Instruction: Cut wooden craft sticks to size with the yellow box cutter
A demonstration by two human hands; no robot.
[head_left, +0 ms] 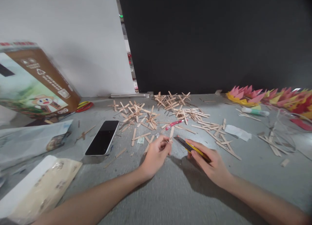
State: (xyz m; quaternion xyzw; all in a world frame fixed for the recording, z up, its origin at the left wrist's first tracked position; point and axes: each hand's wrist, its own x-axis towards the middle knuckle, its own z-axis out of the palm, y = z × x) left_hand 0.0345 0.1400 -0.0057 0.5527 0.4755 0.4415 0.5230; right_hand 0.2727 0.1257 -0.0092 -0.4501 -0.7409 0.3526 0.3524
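Observation:
In the head view, my left hand (156,154) pinches a wooden craft stick (172,134) that points upward from between thumb and fingers. My right hand (211,161) is wrapped round a yellow and black utility knife (195,149). Its blade end points toward the held stick, with a small gap between them. Beyond my hands lie many crossed pieces made of craft sticks (136,112), along with loose craft sticks (192,112). A red and pink wrapped strip (174,123) rests among them, just past the held stick.
On the left are a phone (102,138), red and yellow scissors (84,107), a printed box (36,85) and plastic packets (44,186). At right stand pink and yellow paper decorations (248,96), a glue tube (255,112) and crumpled white paper (238,132). A black panel (214,39) rises behind the grey table.

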